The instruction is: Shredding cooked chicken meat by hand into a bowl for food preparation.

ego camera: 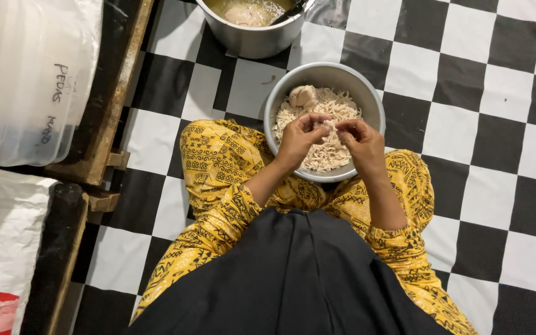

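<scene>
Seen from the head camera, a person sits on a black-and-white checkered floor (479, 80), legs folded in yellow patterned trousers (218, 161) under a dark garment (293, 279), working over a round metal bowl (376, 105) that rests on the floor just in front of the knees. The bowl holds a heap of pale shredded meat (336, 111), with one larger unshredded lump (302, 95) lying at its far left edge. Both hands meet above the near half of the bowl: the left hand (298, 138) and the right hand (361, 139) each have fingers curled inward, fingertips pressed together on a small piece of meat (327, 125) pinched between them, the two hands almost touching. Farther away, at the top edge of the view, a second metal pot (249, 37) stands on the floor, containing cloudy liquid with a pale piece sitting in it and a dark utensil handle (290, 12) leaning on its rim. To the left, a wooden frame (110, 105) runs along the floor edge, with clear plastic bags (26, 74) above it and a white woven sack (4, 229) below.
</scene>
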